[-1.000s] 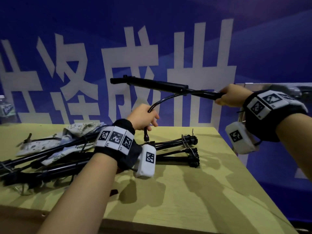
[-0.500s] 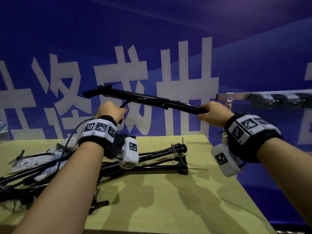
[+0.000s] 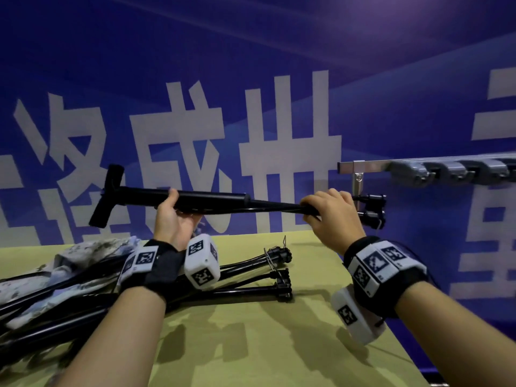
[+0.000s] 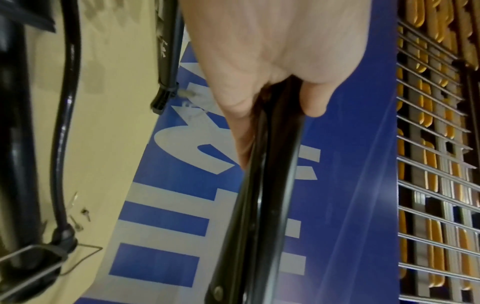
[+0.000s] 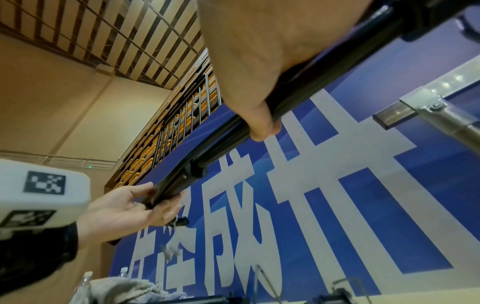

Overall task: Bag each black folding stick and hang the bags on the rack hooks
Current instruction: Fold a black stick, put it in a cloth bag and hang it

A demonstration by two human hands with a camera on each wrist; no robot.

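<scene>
Nearest the wearer, at six o'clock in the head view, both forearms reach out over the table [image 3: 251, 344]. Beyond them the folded black stick [image 3: 212, 201] is held level in the air above it, handle toward nine o'clock. The left hand [image 3: 174, 219] cups the thick section from beneath, thumb over the top; the right hand [image 3: 332, 216] wraps the thin bundled sections near the three o'clock end. To bag it well, I judge the sections should be kept pinched together so none swings loose, and one end freed for a bag [image 3: 83, 255] from the heap at nine o'clock. Further stick bundles [image 3: 251, 275] lie beneath. Farthest, at two o'clock, stands the hook rack [image 3: 446, 170]. Only the right wrist view shows the left hand's fingers [image 5: 140, 191] fairly spread; only the left wrist view shows a screw in the shaft.
</scene>
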